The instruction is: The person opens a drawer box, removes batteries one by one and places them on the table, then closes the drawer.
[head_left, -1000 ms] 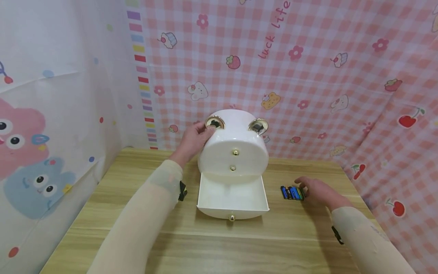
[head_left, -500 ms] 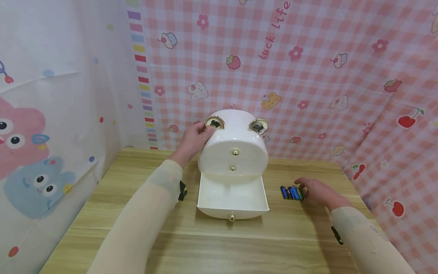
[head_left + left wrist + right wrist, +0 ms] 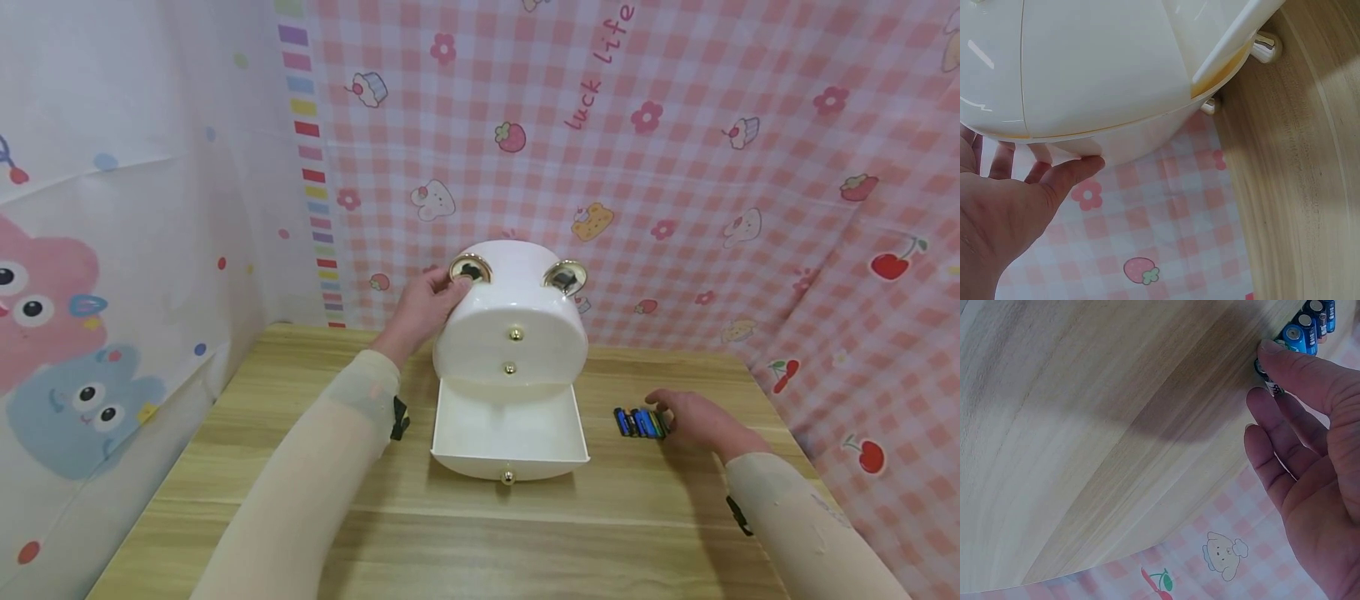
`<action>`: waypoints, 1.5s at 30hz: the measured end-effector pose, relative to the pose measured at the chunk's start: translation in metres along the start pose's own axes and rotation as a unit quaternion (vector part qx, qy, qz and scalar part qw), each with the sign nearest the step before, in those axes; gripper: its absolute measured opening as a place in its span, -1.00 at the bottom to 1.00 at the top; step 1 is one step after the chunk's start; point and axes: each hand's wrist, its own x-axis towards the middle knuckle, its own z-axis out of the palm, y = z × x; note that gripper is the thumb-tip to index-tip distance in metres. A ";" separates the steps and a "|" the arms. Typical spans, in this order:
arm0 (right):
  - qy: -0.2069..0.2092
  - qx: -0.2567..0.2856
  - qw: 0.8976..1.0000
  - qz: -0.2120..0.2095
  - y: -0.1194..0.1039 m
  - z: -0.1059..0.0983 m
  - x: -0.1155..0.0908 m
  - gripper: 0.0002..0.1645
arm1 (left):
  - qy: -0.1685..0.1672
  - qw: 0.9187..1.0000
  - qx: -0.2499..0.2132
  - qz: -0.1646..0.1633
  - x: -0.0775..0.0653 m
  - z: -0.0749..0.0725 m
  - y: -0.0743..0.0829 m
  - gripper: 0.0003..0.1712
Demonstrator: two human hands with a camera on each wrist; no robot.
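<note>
A white, rounded desktop drawer box with two gold-rimmed eyes stands on the table, its bottom drawer pulled out and nothing seen inside. My left hand rests against the box's left side just below one eye. In the left wrist view, that hand's extended thumb and fingers touch the smooth side wall. To the right of the box lies a row of several batteries, mostly blue. My right hand pinches the battery at the row's right end between thumb and fingers; the fingers partly hide it.
The wooden table runs back to a pink checked cloth that hangs behind and to the right. On the left hangs a white cloth with cartoon prints. Gold knobs stick out from the drawer fronts.
</note>
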 end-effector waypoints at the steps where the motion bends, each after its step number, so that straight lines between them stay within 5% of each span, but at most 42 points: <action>1: 0.001 0.000 1.000 -0.001 0.000 0.000 0.000 -0.20 | -0.001 1.000 0.000 -0.001 0.000 0.000 0.000 -0.59; 45: -0.004 0.000 1.000 0.011 0.000 -0.013 -0.010 -0.17 | 0.008 1.000 0.004 -0.013 -0.002 0.002 0.002 -0.59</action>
